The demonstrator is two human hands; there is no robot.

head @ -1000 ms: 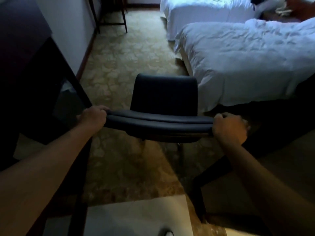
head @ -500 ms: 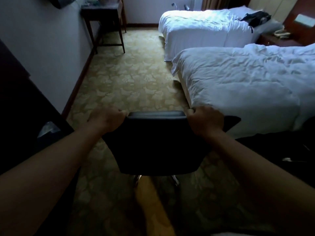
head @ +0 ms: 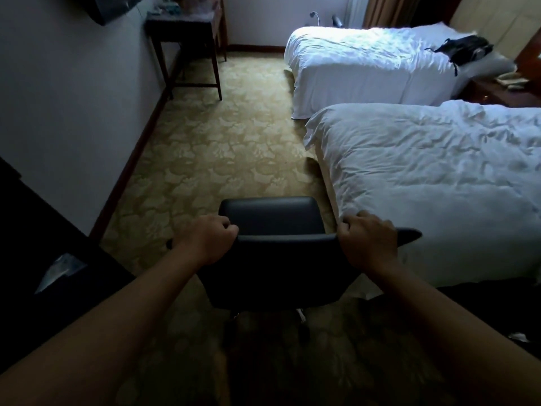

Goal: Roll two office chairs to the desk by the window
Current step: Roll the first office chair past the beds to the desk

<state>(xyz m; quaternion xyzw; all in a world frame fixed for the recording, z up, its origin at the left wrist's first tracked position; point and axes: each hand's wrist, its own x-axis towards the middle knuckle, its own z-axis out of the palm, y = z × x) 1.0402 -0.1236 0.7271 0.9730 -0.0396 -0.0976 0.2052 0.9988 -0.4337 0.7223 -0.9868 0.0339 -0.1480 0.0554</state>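
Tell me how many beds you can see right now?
2. The near bed lies right of the chair; the far bed sits beyond it, toward the curtain. Nothing suggests more.

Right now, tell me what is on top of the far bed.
On the far bed lies a rumpled white duvet, and a black bag rests near the pillow end. Anything beneath the duvet is covered, and the bag's contents cannot be seen.

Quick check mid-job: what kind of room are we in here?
Most likely a twin hotel room: two beds made up in white linen, the near bed and the far bed, patterned carpet, and a small dark desk against the left wall.
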